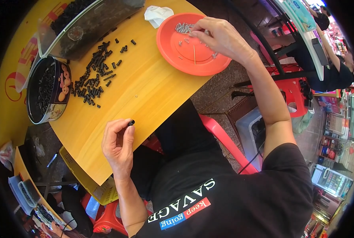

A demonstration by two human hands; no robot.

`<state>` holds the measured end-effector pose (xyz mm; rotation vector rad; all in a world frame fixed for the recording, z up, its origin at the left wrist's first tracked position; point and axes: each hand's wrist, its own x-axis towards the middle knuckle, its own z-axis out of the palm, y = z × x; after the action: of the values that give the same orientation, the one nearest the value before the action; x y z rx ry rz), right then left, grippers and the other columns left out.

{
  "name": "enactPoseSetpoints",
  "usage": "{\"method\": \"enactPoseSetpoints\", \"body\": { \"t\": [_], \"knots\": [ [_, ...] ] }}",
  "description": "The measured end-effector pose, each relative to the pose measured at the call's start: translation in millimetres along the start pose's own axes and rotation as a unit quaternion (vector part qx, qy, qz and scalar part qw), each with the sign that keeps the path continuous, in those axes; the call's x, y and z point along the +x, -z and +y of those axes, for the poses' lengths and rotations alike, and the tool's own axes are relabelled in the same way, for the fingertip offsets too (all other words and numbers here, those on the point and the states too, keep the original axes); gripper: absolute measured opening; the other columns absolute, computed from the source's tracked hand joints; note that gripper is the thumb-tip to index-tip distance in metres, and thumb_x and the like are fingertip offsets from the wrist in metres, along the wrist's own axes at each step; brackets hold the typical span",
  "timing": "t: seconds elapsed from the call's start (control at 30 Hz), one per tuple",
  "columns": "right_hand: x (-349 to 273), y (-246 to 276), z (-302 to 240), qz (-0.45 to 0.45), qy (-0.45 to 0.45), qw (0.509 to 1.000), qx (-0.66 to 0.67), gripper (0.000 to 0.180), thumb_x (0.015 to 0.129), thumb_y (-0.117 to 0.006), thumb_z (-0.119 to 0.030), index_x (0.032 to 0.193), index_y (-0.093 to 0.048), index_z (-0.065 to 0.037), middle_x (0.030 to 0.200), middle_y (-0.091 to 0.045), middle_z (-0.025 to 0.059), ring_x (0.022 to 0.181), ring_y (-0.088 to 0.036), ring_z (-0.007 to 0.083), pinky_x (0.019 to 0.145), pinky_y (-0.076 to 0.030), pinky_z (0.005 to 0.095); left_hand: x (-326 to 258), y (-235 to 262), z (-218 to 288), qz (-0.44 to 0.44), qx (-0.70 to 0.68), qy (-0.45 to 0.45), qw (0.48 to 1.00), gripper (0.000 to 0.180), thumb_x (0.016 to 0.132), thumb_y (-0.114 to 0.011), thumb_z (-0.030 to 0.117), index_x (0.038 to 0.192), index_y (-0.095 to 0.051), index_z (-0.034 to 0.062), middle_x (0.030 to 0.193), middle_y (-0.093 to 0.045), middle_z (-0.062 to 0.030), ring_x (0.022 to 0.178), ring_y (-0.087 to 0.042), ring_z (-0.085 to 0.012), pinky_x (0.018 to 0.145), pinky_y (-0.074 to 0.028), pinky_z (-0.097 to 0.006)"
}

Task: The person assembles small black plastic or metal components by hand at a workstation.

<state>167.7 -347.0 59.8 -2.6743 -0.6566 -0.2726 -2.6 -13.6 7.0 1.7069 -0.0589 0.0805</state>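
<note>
Plainly, left hand (pixel 119 144) pinches black tube (pixel 131 123); right hand (pixel 224 36) curled, grip unclear; shirt (pixel 248 194) lettered.

Small black parts (pixel 93 75) lie heaped on a yellow counter (pixel 145 89) in what appears to be a shop or market stall that serves as a handwork spot, a red plate (pixel 169 57) of tiny metal pieces (pixel 183 27) nearby. Crowded shelves (pixel 333 144) of goods stand along the right, near a pale, glass-fronted cabinet (pixel 332 181) resembling a display case. Red plastic seating (pixel 214 129) rests on a grey floor (pixel 220 93), while a person in black (pixel 339 75) sits by a second, white-topped counter (pixel 320 59) at right.
</note>
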Motion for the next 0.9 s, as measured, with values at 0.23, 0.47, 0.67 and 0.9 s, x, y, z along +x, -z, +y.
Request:
{"method": "enactPoseSetpoints", "body": {
  "t": [0.23,0.47,0.67,0.9],
  "knots": [
    [-4.6,9.6,-7.6,-0.026,-0.064,0.987,0.145,0.019,0.093,-0.066,-0.016,0.097,-0.066,0.003,0.073,-0.063,0.0021,0.064,-0.058,0.0049,0.056,-0.046,0.0212,-0.5,-0.7,1.1,0.008,-0.01,0.006,1.0,0.011,0.09,-0.065,-0.003,0.101,-0.064,-0.0018,0.101,-0.059,-0.0075,0.091,-0.056,-0.0127,0.079,-0.044,-0.022],
    [-14.1,0.0,-64.5,-0.105,-0.122,0.846,0.509,0.011,0.087,-0.072,-0.009,0.091,-0.065,-0.001,0.075,-0.062,-0.0004,0.06,-0.055,0.0026,0.055,-0.042,0.0177,-1.8,1.0,-2.0,0.032,0.006,0.01,0.999,0.011,0.088,-0.065,-0.005,0.099,-0.065,-0.0022,0.098,-0.06,-0.0073,0.088,-0.057,-0.0131,0.077,-0.045,-0.023],
    [-17.7,-26.2,-131.8,-0.2,-0.098,0.782,0.582,0.012,0.088,-0.071,-0.009,0.094,-0.065,-0.001,0.079,-0.064,0.0003,0.062,-0.057,0.0044,0.057,-0.046,0.0189,1.5,2.4,-2.0,0.019,-0.039,0.001,0.999,0.01,0.088,-0.066,-0.004,0.098,-0.065,-0.0027,0.096,-0.062,-0.007,0.087,-0.059,-0.0125,0.077,-0.046,-0.023],
    [-19.6,-56.2,-163.7,-0.244,-0.111,0.752,0.602,0.021,0.091,-0.07,-0.015,0.104,-0.07,0.001,0.081,-0.066,0.0019,0.066,-0.058,0.0061,0.061,-0.047,0.0201,-0.6,9.5,-3.5,0.012,-0.152,0.015,0.988,0.011,0.091,-0.066,-0.001,0.101,-0.064,-0.0031,0.098,-0.06,-0.0037,0.087,-0.058,-0.0094,0.078,-0.045,-0.022]
  ]
}}
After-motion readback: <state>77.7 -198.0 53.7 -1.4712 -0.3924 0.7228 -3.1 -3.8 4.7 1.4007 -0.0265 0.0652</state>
